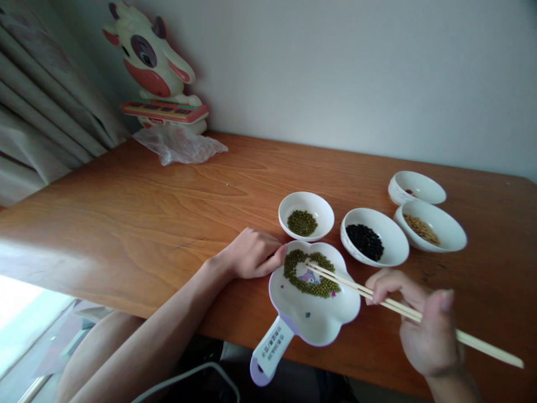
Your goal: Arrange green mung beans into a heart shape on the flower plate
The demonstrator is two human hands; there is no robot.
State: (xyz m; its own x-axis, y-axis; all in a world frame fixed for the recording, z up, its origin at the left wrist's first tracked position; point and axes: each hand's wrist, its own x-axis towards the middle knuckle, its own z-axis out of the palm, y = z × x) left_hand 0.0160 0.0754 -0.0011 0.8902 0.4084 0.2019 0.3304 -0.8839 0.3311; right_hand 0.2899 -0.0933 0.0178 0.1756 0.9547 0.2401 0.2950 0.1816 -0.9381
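Note:
My right hand [428,319] grips a pair of light wooden chopsticks [398,307]. Their tips reach into a white flower-shaped dish [323,324] with a lilac rim and a labelled handle. Green mung beans [321,286] form a rough ring in the dish around a printed cartoon figure. I cannot make out whether the tips pinch a bean. My left hand [255,254] lies on the table with fingers curled, its thumb against the dish's left rim; its fingertips are partly hidden. Just behind the dish, a white bowl [285,224] holds more mung beans.
Right of the dish stands a bowl [396,240] of black beans. Beyond it are a bowl [453,226] of tan grains and a bowl [428,187] with a few reddish-brown pieces. A cow-shaped toy keyboard [163,73] and a clear plastic bag [180,146] sit at the back left.

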